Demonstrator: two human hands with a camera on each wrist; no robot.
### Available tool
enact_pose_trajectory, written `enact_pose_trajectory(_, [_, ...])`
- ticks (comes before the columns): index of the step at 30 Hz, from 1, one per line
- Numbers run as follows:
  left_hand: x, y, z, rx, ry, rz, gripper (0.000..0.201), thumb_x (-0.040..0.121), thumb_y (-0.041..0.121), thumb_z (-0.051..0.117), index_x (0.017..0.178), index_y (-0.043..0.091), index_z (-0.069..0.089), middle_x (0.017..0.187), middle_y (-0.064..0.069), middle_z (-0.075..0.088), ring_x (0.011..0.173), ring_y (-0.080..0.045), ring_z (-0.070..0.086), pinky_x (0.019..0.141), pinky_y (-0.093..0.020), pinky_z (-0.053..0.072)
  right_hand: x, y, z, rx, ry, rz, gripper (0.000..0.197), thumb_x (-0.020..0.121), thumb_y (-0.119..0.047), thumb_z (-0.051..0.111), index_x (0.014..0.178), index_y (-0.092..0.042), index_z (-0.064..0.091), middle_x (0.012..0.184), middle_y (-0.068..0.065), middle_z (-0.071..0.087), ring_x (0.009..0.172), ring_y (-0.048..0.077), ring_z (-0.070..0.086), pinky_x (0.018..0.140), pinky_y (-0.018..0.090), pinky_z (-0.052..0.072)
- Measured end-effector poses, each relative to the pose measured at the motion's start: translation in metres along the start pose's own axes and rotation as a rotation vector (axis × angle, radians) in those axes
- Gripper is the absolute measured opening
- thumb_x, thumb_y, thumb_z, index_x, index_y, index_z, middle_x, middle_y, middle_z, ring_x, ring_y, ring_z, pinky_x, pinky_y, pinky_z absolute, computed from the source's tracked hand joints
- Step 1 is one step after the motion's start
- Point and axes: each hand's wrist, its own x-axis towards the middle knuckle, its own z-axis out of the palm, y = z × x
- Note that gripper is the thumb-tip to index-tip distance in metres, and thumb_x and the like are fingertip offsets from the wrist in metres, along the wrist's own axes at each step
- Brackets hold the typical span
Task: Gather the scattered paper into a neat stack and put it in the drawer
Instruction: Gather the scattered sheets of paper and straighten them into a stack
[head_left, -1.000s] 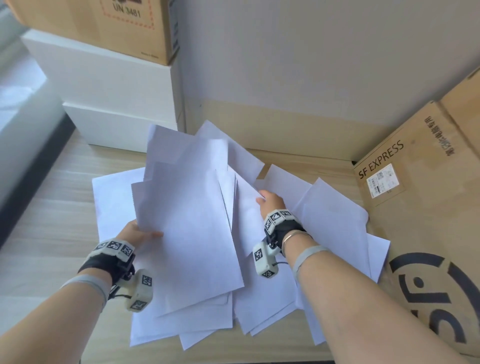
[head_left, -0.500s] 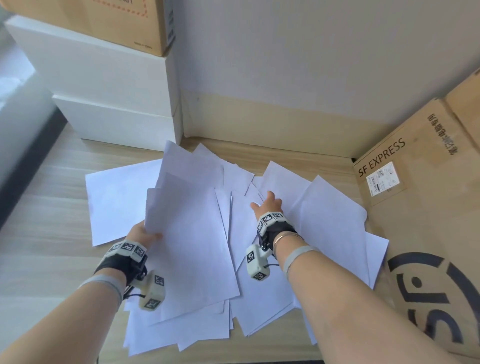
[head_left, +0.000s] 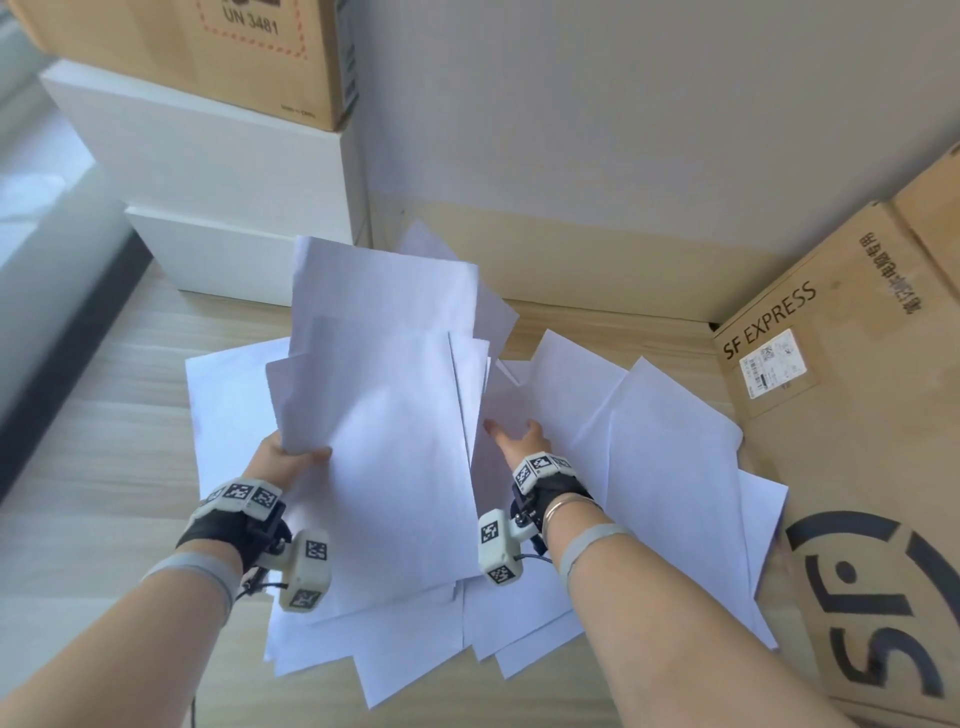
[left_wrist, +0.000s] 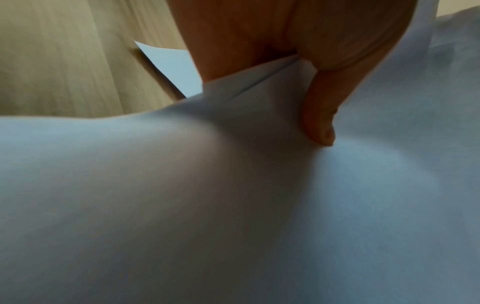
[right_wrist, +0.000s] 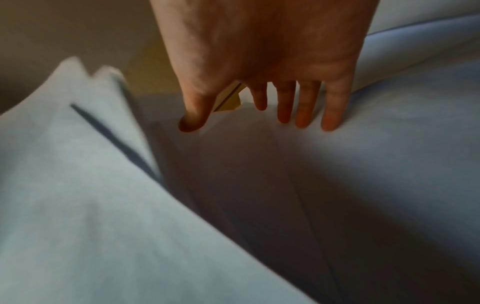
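Observation:
Several white paper sheets (head_left: 670, 457) lie fanned over the wooden desk (head_left: 93, 467). My left hand (head_left: 283, 460) pinches the left edge of a lifted bundle of sheets (head_left: 384, 395), thumb on top; in the left wrist view the thumb (left_wrist: 319, 115) presses the paper (left_wrist: 207, 205) against the fingers beneath. My right hand (head_left: 514, 434) rests flat on the sheets to the right of the bundle. In the right wrist view its straight fingers (right_wrist: 303, 111) are spread on the paper (right_wrist: 363, 164). No drawer is in view.
White boxes (head_left: 218, 208) with a brown carton (head_left: 218, 52) on top stand at the back left. An SF EXPRESS cardboard box (head_left: 857, 415) flanks the paper on the right. A wall (head_left: 623, 130) closes the back. A dark strip (head_left: 67, 332) borders the desk on the left.
The left hand has raised its bundle, so the top edges stand higher and further back. The right hand has drawn back slightly towards me and still lies flat on the sheets.

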Motion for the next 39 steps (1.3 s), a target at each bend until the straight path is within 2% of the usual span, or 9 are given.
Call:
enact_pose_trajectory(3, [-0.003, 0.001, -0.002, -0.109, -0.033, -0.022, 0.008, 0.084, 0.001, 0.061, 0.092, 0.001, 0.060, 0.073, -0.010, 0.060, 0.068, -0.024, 0.055, 0.077, -0.037, 0.044, 0.004, 0.004, 0.002, 0.137, -0.002, 0.045, 0.084, 0.081, -0.064, 0.049, 0.146, -0.018, 0.022, 0.140, 0.012, 0.047, 0.114, 0.033, 0.060, 0.101, 0.044, 0.044])
enact_pose_trajectory(6, [-0.004, 0.000, -0.001, -0.171, -0.082, -0.045, 0.011, 0.084, -0.003, 0.059, 0.095, 0.001, 0.059, 0.077, -0.009, 0.061, 0.070, -0.023, 0.057, 0.085, -0.042, 0.044, 0.003, 0.004, 0.005, 0.255, -0.127, 0.086, 0.068, 0.089, -0.061, 0.033, 0.140, -0.015, 0.033, 0.105, 0.012, 0.066, 0.078, 0.028, 0.067, 0.072, 0.036, 0.052])
enact_pose_trajectory(10, [-0.010, -0.002, 0.003, -0.057, -0.119, -0.082, 0.009, 0.082, -0.001, 0.062, 0.080, 0.007, 0.061, 0.081, -0.013, 0.062, 0.074, -0.028, 0.057, 0.080, -0.038, 0.045, -0.008, -0.005, 0.006, 0.153, -0.243, 0.017, 0.072, 0.091, -0.064, 0.022, 0.141, -0.014, 0.038, 0.136, 0.012, 0.052, 0.118, 0.032, 0.057, 0.100, 0.047, 0.046])
enact_pose_trajectory(13, [-0.007, -0.008, 0.002, 0.042, -0.107, -0.091, 0.028, 0.079, -0.011, 0.061, 0.106, -0.006, 0.060, 0.100, -0.021, 0.063, 0.082, -0.029, 0.058, 0.080, -0.040, 0.049, -0.012, -0.005, 0.007, -0.019, -0.145, -0.024, 0.063, 0.095, -0.054, 0.028, 0.140, -0.012, 0.038, 0.144, 0.015, 0.042, 0.130, 0.032, 0.045, 0.110, 0.042, 0.034])
enact_pose_trajectory(16, [-0.008, -0.009, 0.001, 0.170, -0.112, -0.107, 0.044, 0.078, -0.011, 0.060, 0.122, -0.006, 0.052, 0.119, -0.026, 0.060, 0.095, -0.030, 0.058, 0.098, -0.052, 0.041, -0.010, 0.000, 0.010, -0.105, -0.007, 0.032, 0.060, 0.092, -0.048, 0.040, 0.144, -0.019, 0.030, 0.146, 0.014, 0.031, 0.132, 0.034, 0.038, 0.111, 0.043, 0.031])
enact_pose_trajectory(20, [-0.006, -0.001, 0.000, 0.170, -0.088, -0.053, 0.062, 0.080, -0.005, 0.063, 0.136, 0.006, 0.039, 0.127, -0.022, 0.056, 0.115, -0.042, 0.055, 0.100, -0.050, 0.039, -0.004, 0.003, 0.014, 0.016, 0.064, 0.092, 0.060, 0.092, -0.035, 0.044, 0.145, -0.017, 0.024, 0.146, 0.014, 0.033, 0.131, 0.033, 0.041, 0.107, 0.041, 0.035])
enact_pose_trajectory(26, [0.007, 0.012, 0.005, 0.263, -0.143, -0.156, 0.046, 0.083, 0.013, 0.066, 0.125, -0.001, 0.054, 0.128, -0.030, 0.056, 0.124, -0.047, 0.047, 0.105, -0.049, 0.035, 0.003, -0.011, 0.013, 0.089, -0.030, -0.044, 0.055, 0.095, -0.024, 0.045, 0.145, -0.010, 0.026, 0.143, 0.011, 0.045, 0.128, 0.030, 0.047, 0.101, 0.032, 0.038])
enact_pose_trajectory(34, [0.013, 0.010, 0.021, 0.245, -0.145, -0.118, 0.040, 0.081, -0.002, 0.064, 0.120, -0.007, 0.055, 0.124, -0.025, 0.059, 0.102, -0.032, 0.059, 0.088, -0.032, 0.042, -0.003, -0.020, 0.032, -0.329, -0.333, -0.078, 0.065, 0.095, -0.042, 0.047, 0.141, 0.001, 0.032, 0.146, 0.016, 0.040, 0.133, 0.032, 0.041, 0.107, 0.035, 0.033])
enact_pose_trajectory(39, [0.009, 0.015, 0.021, 0.222, -0.071, -0.023, 0.035, 0.080, -0.004, 0.060, 0.116, -0.006, 0.058, 0.107, -0.024, 0.064, 0.091, -0.028, 0.058, 0.083, -0.036, 0.045, 0.003, -0.016, 0.023, -0.227, -0.110, -0.093, 0.072, 0.084, -0.033, 0.065, 0.143, -0.009, 0.030, 0.148, 0.012, 0.036, 0.135, 0.028, 0.039, 0.110, 0.037, 0.036])
